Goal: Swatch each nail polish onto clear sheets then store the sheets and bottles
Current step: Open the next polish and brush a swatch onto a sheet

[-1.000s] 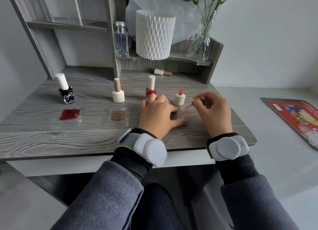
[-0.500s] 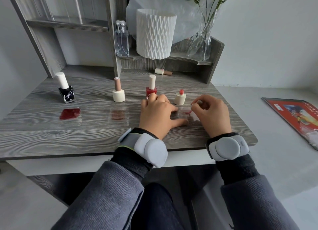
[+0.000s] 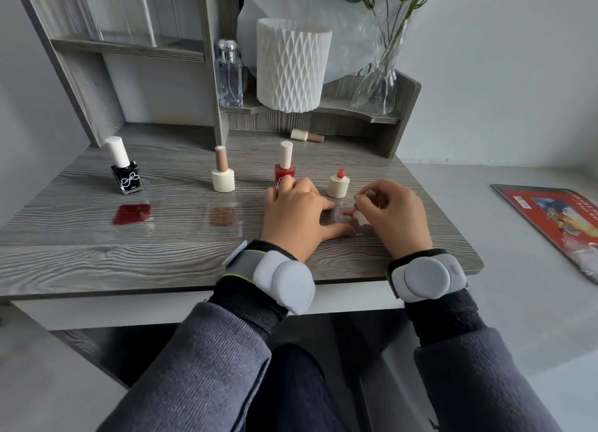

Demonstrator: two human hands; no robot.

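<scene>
Far left on the grey wood-grain desk (image 3: pixel 97 263) we note a black glass polish bottle with a white cap (image 3: pixel 126 176), closed. In front of it lies a clear sheet with a dark red swatch (image 3: pixel 132 214).

Next comes a cream bottle with a tan cap (image 3: pixel 223 176), with a brownish swatch (image 3: pixel 221 216) in front. Both swatches look finished.

A red glass bottle with a cream cap (image 3: pixel 284 169) stands just behind our left hand (image 3: pixel 296 218). We cannot tell whether it has a swatch.

The left hand lies flat, fingers straight and spread, pressing another clear sheet (image 3: pixel 336 219) to the desk. A small cream bottle with an open red neck (image 3: pixel 338 186) stands just behind that sheet.

Our right hand (image 3: pixel 393 218) pinches the red-tipped brush (image 3: pixel 349 211), fingers curled round its cap.

Change: a second ago the brush was lifted beside the open neck. Now its tip is down at the sheet, between the hands.

Judgement: loading is done and the stroke is beginning. Recapping and all storage remain.
</scene>
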